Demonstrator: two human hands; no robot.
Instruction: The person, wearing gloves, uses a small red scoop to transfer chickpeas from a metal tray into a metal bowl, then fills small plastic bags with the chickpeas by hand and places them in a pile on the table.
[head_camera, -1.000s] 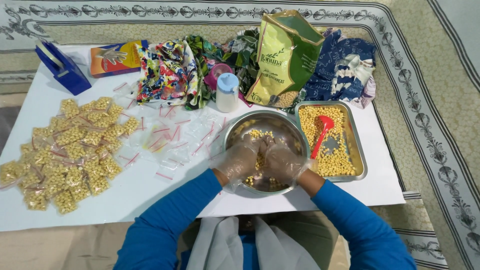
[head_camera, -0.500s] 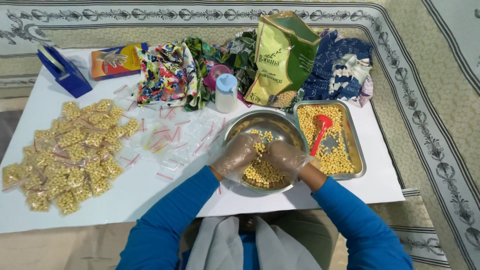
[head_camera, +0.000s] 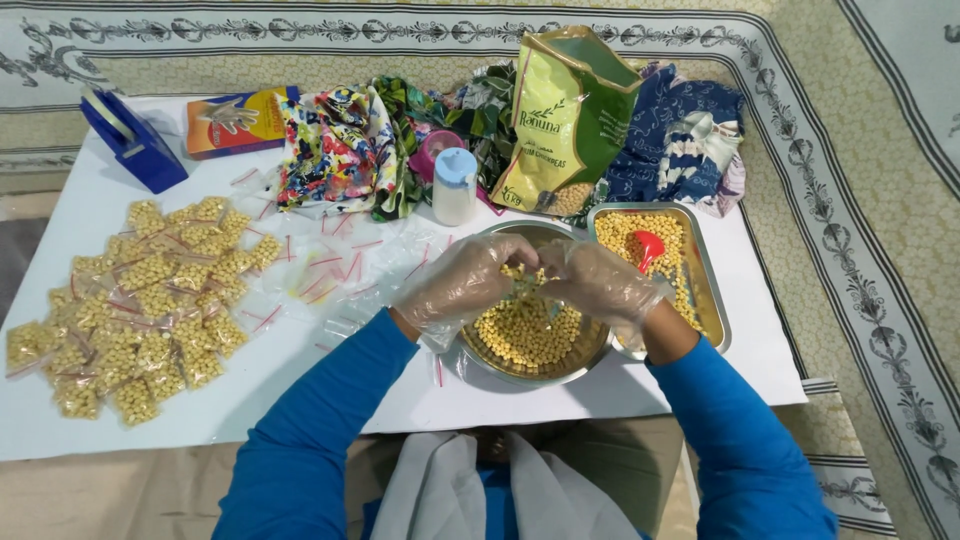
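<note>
Both my hands wear clear plastic gloves and meet over a round steel bowl (head_camera: 500, 362) of yellow chickpeas (head_camera: 525, 335). My left hand (head_camera: 465, 280) and my right hand (head_camera: 595, 280) together hold a small clear bag (head_camera: 522, 283) partly filled with chickpeas, just above the bowl. Whether the bag's mouth is open I cannot tell. To the right stands a rectangular steel tray (head_camera: 712, 300) of chickpeas with a red scoop (head_camera: 647, 247) lying in it.
A pile of several filled small bags (head_camera: 135, 300) lies at the left. Empty clear bags with red strips (head_camera: 330, 270) sit mid-table. At the back are a green chickpea pouch (head_camera: 565, 120), a white bottle (head_camera: 454, 186), colourful cloths (head_camera: 340, 145), an orange box (head_camera: 235, 120) and a blue tape dispenser (head_camera: 135, 145).
My hands have lifted out of the chickpeas in the bowl and now hold a small bag between them above it.
</note>
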